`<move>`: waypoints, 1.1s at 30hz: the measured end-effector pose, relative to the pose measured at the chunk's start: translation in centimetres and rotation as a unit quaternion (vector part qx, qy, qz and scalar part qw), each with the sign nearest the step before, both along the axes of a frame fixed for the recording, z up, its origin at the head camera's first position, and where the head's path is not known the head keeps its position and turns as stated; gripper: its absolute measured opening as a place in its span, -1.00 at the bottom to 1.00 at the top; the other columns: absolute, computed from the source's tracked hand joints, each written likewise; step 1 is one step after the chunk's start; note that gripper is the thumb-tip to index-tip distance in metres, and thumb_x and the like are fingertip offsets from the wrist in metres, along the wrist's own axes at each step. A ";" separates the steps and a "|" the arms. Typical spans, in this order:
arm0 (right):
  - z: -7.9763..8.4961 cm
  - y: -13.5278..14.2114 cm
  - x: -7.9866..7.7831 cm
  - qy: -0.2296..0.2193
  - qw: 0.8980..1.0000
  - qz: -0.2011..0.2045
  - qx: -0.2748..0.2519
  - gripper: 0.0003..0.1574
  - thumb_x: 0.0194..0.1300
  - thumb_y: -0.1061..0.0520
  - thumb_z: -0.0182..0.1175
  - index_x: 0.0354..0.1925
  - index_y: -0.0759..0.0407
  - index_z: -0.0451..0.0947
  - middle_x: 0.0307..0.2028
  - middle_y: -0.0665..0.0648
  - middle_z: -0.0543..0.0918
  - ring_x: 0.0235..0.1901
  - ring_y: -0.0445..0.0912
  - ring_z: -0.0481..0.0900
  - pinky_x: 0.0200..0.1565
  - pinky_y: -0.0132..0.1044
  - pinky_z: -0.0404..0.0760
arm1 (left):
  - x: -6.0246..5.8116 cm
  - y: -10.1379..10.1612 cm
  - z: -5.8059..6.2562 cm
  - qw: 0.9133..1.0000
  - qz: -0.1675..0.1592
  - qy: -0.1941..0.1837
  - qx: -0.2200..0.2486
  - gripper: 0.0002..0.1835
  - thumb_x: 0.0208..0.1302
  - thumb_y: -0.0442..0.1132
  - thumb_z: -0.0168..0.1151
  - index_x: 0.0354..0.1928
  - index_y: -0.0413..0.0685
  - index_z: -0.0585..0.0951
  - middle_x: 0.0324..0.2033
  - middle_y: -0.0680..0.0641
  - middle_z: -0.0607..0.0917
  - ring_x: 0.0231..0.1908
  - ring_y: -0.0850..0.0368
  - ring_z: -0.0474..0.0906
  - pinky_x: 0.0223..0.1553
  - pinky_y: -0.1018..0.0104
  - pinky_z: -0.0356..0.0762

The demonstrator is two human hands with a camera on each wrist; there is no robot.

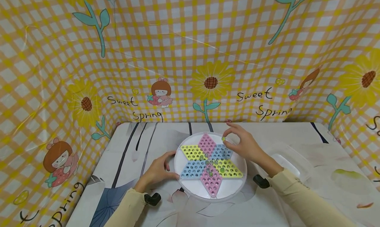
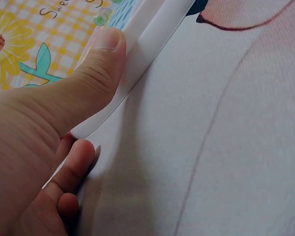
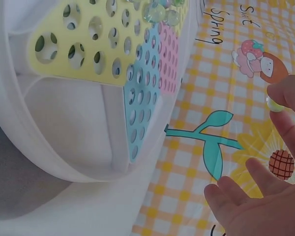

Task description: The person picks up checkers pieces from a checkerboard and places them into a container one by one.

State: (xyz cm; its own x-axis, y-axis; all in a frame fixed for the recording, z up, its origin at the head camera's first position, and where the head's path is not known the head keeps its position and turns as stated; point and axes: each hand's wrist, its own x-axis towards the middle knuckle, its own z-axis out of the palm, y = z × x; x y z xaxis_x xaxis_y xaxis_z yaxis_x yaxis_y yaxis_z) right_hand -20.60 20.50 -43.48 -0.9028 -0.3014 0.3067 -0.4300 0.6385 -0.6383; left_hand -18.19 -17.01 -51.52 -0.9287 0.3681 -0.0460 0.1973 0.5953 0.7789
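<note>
A round white Chinese checkers board (image 1: 190, 186) with a pink, yellow and blue star of holes lies on the table. My left hand (image 1: 156, 170) holds its left rim; in the left wrist view the thumb (image 2: 101, 69) presses on the white rim (image 2: 152, 42) and some fingers are hidden behind. Over the board's far right part, my right hand (image 1: 244, 147) pinches a small yellow-green marble (image 3: 274, 104) between thumb and index finger, the other fingers spread. Several clear greenish marbles (image 1: 211, 162) sit in holes about the star's middle, with a green marble (image 1: 222, 170) on the yellow point at right.
A clear plastic lid (image 1: 286, 162) lies on the table right of the board, partly behind the right forearm. The table (image 1: 127, 161) has a printed floral cover. Behind it hangs a yellow checked cloth (image 1: 184, 121) with sunflowers, close beyond the board's far edge.
</note>
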 end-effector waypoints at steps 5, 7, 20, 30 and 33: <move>0.1 0.2 0.3 0.003 1.000 0.002 0.000 -0.78 0.28 0.21 0.42 -0.14 0.04 0.60 0.46 0.30 0.34 0.42 0.33 0.28 0.26 0.35 0.37 | 0.0 0.1 -0.1 1.000 0.001 -0.003 0.004 0.04 -0.09 -0.08 0.72 0.49 0.06 0.39 -0.46 0.02 0.53 -0.44 0.15 0.38 -0.34 0.30 0.36; 0.3 0.5 0.6 -0.001 1.000 0.003 -0.001 -0.78 0.29 0.21 0.41 -0.13 0.06 0.60 0.45 0.31 0.35 0.40 0.33 0.31 0.23 0.32 0.43 | 0.0 0.1 -0.1 1.000 0.001 -0.004 0.004 0.04 -0.09 -0.08 0.72 0.49 0.06 0.38 -0.46 0.02 0.53 -0.44 0.15 0.38 -0.34 0.30 0.36; 3.0 3.2 2.3 0.035 0.999 -0.015 0.018 -0.75 0.25 0.25 0.44 -0.14 0.08 0.62 0.30 0.32 0.50 0.26 0.27 0.44 0.03 0.26 0.59 | 0.2 0.1 0.3 1.000 0.001 -0.005 0.002 0.05 -0.10 -0.09 0.72 0.49 0.04 0.38 -0.45 0.02 0.53 -0.44 0.16 0.38 -0.33 0.31 0.36; 3.7 6.6 3.4 0.084 0.995 -0.032 0.041 -0.67 0.17 0.28 0.50 -0.13 0.06 0.63 0.22 0.25 0.56 0.21 0.18 0.48 -0.09 -0.46 0.53 | 0.2 0.0 0.3 1.000 0.009 -0.013 0.005 0.06 -0.11 -0.09 0.73 0.49 0.10 0.38 -0.44 -0.01 0.53 -0.42 0.13 0.37 -0.34 0.30 0.35; 3.8 7.7 3.9 0.082 0.995 -0.041 0.036 -0.66 0.16 0.29 0.50 -0.12 0.07 0.64 0.21 0.25 0.56 0.21 0.16 0.47 -0.09 -0.62 0.43 | 0.2 0.1 0.3 1.000 0.008 -0.014 0.006 0.06 -0.11 -0.09 0.73 0.49 0.09 0.38 -0.44 0.00 0.53 -0.42 0.14 0.37 -0.34 0.30 0.34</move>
State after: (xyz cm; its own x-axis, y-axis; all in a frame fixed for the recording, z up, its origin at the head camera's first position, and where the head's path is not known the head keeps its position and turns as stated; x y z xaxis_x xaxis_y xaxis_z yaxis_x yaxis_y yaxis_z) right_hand -16.70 28.25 -39.66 -0.8650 -0.2559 0.4316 -0.4694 0.7165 -0.5160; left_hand -17.98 -16.93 -51.20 -0.9329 0.3537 -0.0684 0.1651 0.5885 0.7915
